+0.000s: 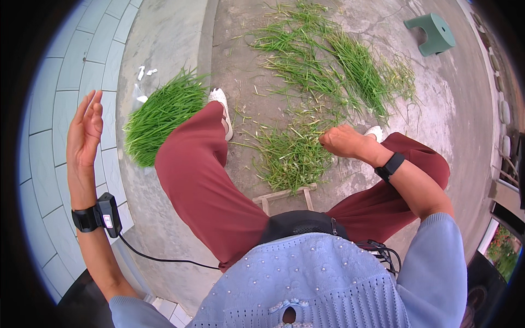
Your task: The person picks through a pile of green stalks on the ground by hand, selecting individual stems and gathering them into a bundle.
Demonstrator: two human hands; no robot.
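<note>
My left hand (86,128) is raised at the far left, over the tiles, open with its fingers stretched and nothing in it. Nearest to it lies a neat, thick pile of long green chives (164,117), beside my left shoe. My right hand (343,142) is closed in a fist above the right edge of a messy heap of green and yellowish trimmings (292,156) between my feet. Whatever those fingers hold, if anything, is hidden. Farther off, loose chives (355,65) are spread over the concrete, some lying side by side in a bundle.
A green plastic stool (432,34) stands at the far right. White scraps (141,72) lie behind the neat pile. Part of a wooden frame (285,194) shows between my legs. Pale tiles (71,71) run along the left side. A black cable (164,259) hangs from my left wrist device.
</note>
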